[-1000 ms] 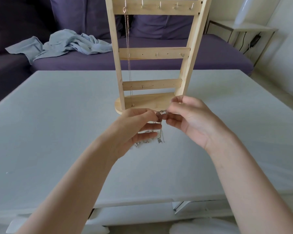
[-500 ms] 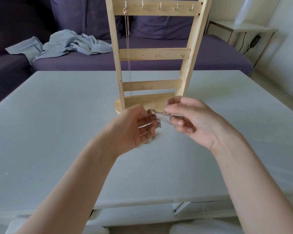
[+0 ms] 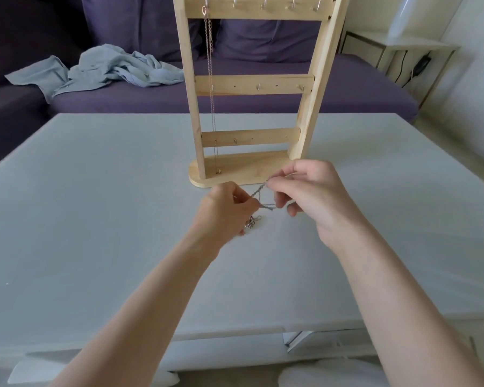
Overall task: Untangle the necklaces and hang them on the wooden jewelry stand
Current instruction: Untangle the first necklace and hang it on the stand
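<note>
A wooden jewelry stand [image 3: 252, 85] rises at the middle back of the grey table [image 3: 95, 219], with three rails of small hooks. One rose-gold necklace [image 3: 210, 88] hangs from the top rail's left hook down to the base. Just in front of the base, my left hand [image 3: 224, 213] and my right hand [image 3: 313, 196] each pinch a thin silver necklace chain [image 3: 260, 195] stretched between them. A tangled clump of the chain [image 3: 251, 222] dangles below my left fingers, just above the table.
A purple sofa [image 3: 263, 99] runs behind the table with a crumpled light blue cloth [image 3: 109, 69] on its seat. A white side table [image 3: 397, 48] stands at the back right with a cable beside it.
My hands have drawn apart, the right one up and right, pulling a length of silver chain out taut. The dangling clump has shrunk and shifted under my left hand.
</note>
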The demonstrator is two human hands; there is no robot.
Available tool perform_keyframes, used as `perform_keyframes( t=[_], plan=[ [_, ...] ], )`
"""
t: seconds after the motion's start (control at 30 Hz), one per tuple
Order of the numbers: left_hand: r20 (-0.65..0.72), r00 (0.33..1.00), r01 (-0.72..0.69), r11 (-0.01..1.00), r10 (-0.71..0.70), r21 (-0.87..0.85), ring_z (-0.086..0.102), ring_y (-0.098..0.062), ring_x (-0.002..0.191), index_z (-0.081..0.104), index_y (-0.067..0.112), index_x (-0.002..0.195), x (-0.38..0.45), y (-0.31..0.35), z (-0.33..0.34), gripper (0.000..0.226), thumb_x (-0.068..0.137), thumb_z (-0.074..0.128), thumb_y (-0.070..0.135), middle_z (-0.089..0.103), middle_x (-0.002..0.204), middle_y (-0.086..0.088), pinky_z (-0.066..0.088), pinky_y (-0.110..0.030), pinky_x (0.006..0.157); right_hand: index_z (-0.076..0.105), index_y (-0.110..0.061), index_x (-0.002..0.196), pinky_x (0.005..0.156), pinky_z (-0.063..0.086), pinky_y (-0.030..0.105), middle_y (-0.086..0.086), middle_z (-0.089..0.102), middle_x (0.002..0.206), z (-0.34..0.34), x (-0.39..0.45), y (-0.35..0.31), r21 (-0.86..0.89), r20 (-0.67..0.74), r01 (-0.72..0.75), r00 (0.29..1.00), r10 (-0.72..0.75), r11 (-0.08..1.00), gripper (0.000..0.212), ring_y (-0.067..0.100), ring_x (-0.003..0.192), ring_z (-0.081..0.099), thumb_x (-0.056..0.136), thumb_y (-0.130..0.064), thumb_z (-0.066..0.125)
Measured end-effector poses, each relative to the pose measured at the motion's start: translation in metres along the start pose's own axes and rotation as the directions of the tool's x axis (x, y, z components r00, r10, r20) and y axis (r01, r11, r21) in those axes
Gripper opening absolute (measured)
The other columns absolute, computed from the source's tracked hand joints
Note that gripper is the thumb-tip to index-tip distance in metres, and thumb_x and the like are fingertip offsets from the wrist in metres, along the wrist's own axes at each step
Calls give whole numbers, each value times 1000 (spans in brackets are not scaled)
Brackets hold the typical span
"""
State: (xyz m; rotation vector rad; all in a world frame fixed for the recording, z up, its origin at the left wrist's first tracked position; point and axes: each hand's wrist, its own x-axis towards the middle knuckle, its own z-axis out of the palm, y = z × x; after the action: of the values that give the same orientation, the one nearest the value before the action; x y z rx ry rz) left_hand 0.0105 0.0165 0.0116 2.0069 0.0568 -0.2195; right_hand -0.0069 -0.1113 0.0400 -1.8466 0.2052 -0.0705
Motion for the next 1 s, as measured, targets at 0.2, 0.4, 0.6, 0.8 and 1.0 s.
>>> perform_keyframes(
  t=[0.2,0.4,0.6,0.8,1.0],
  plan=[
    [157,981,164,915,-112,-368,66,-12,56,48,6,87,-1,2,1,7,94,48,6,64,76,-7,58,-23,63,56,-10,77,62,49,25,-5,39,46,-2,1,-6,402,110,-115,991,77,908,18,12,45,41,86,4,53],
    [147,986,157,767,-82,-622,65,-13,60,50,5,77,-1,6,-7,21,93,44,-6,64,74,-11,55,-17,57,51,-10,76,33,15,15,-1,35,53,-8,3,-2,416,108,-163,986,129,895,20,5,34,20,89,4,47],
    [33,999,21,857,-4,-514,59,-8,62,60,7,76,3,3,-15,22,91,48,-5,61,72,-4,54,-13,62,65,-6,82,35,25,16,1,53,60,-14,3,4,-21,126,-110,986,112,994,6,10,42,28,87,-8,61],
    [86,991,-47,879,99,-475,60,-6,61,62,10,79,-3,10,-17,17,91,54,1,64,72,0,52,-15,62,71,-9,89,55,48,18,-2,65,64,-13,2,6,-32,274,-106,955,111,994,7,10,53,50,84,-13,68],
    [59,989,-112,952,134,-285,51,0,50,65,16,77,-5,11,-19,14,86,63,5,58,65,4,46,-12,54,71,-7,86,38,27,15,-2,61,65,-13,1,5,14,227,-84,971,79,996,8,8,46,37,81,-13,71]
  ],
)
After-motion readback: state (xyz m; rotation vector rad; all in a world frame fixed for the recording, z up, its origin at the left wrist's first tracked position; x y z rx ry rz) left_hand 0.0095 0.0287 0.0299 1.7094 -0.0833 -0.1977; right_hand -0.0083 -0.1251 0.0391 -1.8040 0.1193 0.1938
